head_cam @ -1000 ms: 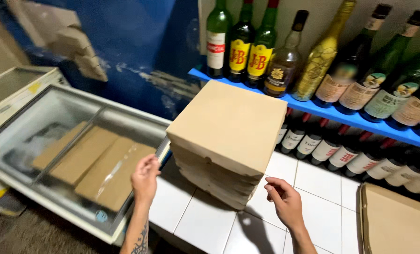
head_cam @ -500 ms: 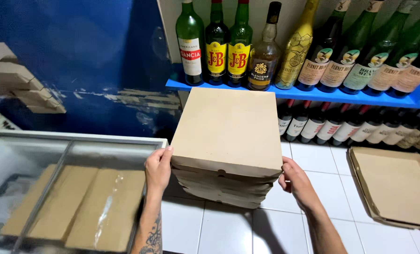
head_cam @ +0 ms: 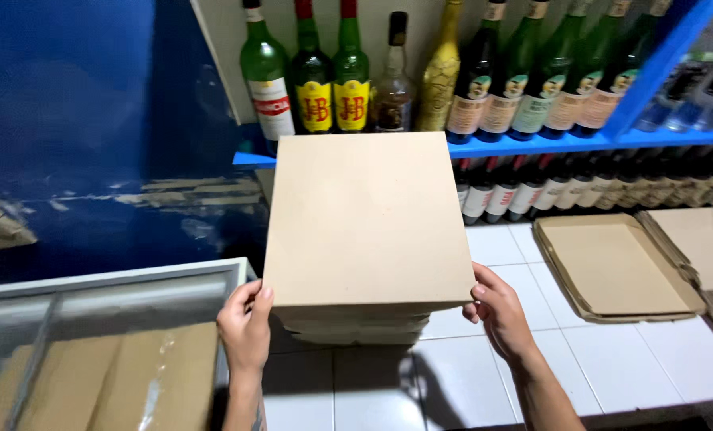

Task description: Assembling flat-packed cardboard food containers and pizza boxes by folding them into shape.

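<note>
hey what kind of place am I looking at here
Probably the back counter of a pizza shop or bar. A stack of plain cardboard boxes sits on a white tiled counter, liquor bottles line a blue shelf, and a glass-topped chest freezer stands alongside.

Bottles point(head_cam: 420, 80) line a blue shelf point(head_cam: 532, 144) (open flat box point(head_cam: 612, 267) below).

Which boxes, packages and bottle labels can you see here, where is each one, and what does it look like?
Stack of boxes: plain tan, square, on the white tiles, left hand and right hand at its sides.
Open box: tan, flat, lying at right.
Yellow labels: on two green bottles on the blue shelf.
White and red label: on the leftmost green bottle.
Flat cardboard: tan, under the glass lid, lower left.
</note>
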